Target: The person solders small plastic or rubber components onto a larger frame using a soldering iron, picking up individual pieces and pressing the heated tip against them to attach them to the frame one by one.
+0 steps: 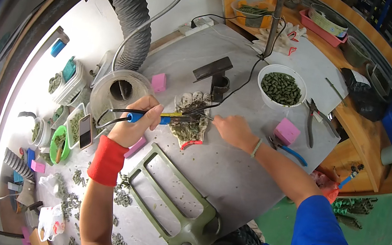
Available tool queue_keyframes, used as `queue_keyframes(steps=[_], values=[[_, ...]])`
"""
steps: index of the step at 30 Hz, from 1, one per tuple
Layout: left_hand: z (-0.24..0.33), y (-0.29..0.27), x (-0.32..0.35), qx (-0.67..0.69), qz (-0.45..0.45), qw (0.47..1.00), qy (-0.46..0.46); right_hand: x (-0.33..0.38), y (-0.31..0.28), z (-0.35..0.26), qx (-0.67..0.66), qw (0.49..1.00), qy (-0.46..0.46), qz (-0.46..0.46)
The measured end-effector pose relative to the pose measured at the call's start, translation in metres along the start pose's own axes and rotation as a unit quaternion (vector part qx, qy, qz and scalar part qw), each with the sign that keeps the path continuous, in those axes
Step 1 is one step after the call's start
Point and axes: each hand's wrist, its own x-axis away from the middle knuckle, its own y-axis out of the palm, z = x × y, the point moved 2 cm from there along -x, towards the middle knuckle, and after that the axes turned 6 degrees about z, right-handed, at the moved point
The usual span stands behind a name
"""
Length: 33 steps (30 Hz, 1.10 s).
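My left hand [141, 120], with a red wristband, is closed round a blue-and-yellow handled tool [165, 119] whose dark end points right. Black cable-like loops show beside its grip. My right hand [233, 130] pinches a thin metal piece [207, 117], mostly hidden by the fingers. The two ends come close together over a soiled knit glove [185, 130] with a red cuff, lying on the table. Whether they touch is too small to tell. Nearer to me lies an olive-green plastic frame [171, 200] with long slots.
A white bowl of dark green pieces [281, 87] stands at the right. Around it are pliers [311, 122], blue-handled cutters [288, 150] and pink blocks [287, 131]. Beyond the glove is a dark metal stand [219, 83]. A ribbed duct [133, 17] drops into a clear bucket [104, 91]. Green scraps [124, 197] litter the left.
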Motion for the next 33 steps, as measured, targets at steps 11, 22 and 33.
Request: queue_keyframes(steps=[11, 22, 33], values=[[0.0, -0.001, 0.002, -0.011, 0.008, 1.0, -0.003, 0.001, -0.008, -0.014, -0.012, 0.999, -0.029, -0.012], [-0.001, -0.004, 0.002, -0.002, 0.019, 1.0, -0.016, 0.007, 0.0, -0.011, 0.004, 1.0, -0.014, -0.008], [-0.004, -0.008, 0.005, 0.013, 0.036, 0.999, -0.038, 0.013, -0.006, -0.019, 0.006, 1.0, -0.016, 0.014]])
